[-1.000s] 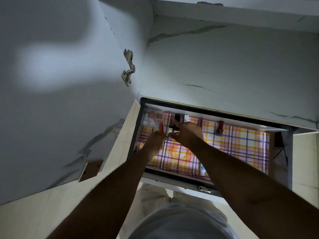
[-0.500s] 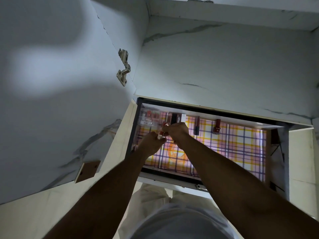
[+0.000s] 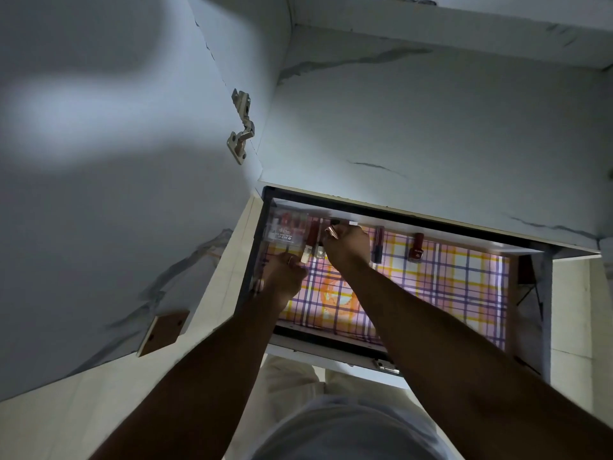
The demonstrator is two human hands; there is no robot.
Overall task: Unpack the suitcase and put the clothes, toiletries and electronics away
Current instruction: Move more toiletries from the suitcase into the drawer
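Since a second ago, both hands have shifted left in the drawer (image 3: 258, 227): right hand (image 3: 348, 249) pinches a rose-gold tube (image 3: 331, 232), left hand (image 3: 285, 275) curls beside a white-capped tube (image 3: 306, 254).

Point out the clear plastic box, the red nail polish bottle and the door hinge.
clear plastic box (image 3: 288, 231): head view, middle of its lid.
red nail polish bottle (image 3: 416, 249): head view, on its red body.
door hinge (image 3: 241, 127): head view, on its metal arm.
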